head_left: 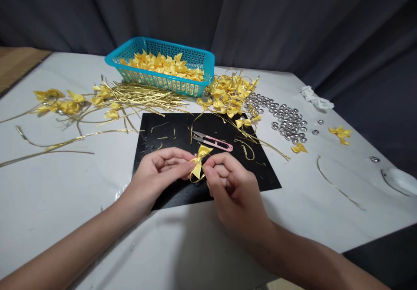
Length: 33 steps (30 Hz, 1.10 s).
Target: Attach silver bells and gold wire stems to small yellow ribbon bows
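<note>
**Yellow bow held between two hands over the black mat**

The bow is above the middle of the mat's near half, tilted. The left hand, reaching over the mat's left side, pinches the bow's left side between thumb and fingertips. The right hand, over the mat's near right part, has its thumb and forefinger narrowed on a gold cord that loops beneath the bow. The remaining fingers of both hands are curled.

Pink-handled snips lie on the mat just beyond the bow, among small cord scraps. Past the mat's far edge stands a blue basket of yellow bows, with a bundle of gold cords in front of it. Corded bows are heaped at the mat's far right corner, and more bows lie off to its far left. Silver beads are scattered right of the mat; farther right lies one loose strand.
</note>
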Motion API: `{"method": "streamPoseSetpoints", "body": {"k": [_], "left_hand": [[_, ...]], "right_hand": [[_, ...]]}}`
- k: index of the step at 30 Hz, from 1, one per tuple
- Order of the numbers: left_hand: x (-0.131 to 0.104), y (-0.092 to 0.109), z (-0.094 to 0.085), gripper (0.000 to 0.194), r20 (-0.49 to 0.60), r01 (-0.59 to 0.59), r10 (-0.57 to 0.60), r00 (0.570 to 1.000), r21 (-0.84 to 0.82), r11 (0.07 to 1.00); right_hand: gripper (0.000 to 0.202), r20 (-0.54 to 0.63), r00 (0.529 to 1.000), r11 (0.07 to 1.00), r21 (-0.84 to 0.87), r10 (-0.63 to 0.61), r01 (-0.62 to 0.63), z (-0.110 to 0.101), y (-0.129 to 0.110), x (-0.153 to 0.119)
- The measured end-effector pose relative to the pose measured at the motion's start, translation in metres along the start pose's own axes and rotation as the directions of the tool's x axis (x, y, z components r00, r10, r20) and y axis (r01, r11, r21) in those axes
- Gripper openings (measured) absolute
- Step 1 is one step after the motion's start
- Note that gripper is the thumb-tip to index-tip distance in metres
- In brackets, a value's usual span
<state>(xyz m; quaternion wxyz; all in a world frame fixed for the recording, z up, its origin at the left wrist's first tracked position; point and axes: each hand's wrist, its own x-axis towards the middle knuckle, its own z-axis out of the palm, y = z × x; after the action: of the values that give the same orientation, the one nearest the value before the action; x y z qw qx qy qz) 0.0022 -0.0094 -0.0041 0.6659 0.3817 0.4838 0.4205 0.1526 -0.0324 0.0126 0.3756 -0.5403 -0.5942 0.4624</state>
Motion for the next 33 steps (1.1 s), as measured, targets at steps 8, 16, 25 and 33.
{"method": "streamPoseSetpoints", "body": {"k": [8, 16, 25, 33], "left_hand": [[0.001, 0.0, 0.0, 0.004, 0.042, 0.051, -0.047, 0.998, -0.085, 0.995], [0.0, 0.004, 0.005, 0.005, 0.093, 0.14, -0.126, 0.988, -0.155, 0.978], [0.001, 0.003, 0.004, 0.009, 0.123, 0.13, -0.115, 0.986, -0.121, 0.984], [0.001, 0.004, 0.006, 0.008, 0.09, 0.141, -0.129, 0.988, -0.13, 0.981]], "right_hand": [[0.011, -0.035, 0.999, 1.0, -0.003, -0.031, 0.031, 0.002, 0.002, 0.0], [0.011, -0.047, 0.996, 0.997, 0.01, -0.074, 0.074, 0.003, 0.003, -0.003], [0.008, -0.067, 0.984, 0.978, -0.139, -0.164, 0.153, 0.003, 0.008, -0.002], [0.008, -0.078, 0.983, 0.972, -0.182, -0.166, 0.15, 0.005, 0.01, -0.004]]}}
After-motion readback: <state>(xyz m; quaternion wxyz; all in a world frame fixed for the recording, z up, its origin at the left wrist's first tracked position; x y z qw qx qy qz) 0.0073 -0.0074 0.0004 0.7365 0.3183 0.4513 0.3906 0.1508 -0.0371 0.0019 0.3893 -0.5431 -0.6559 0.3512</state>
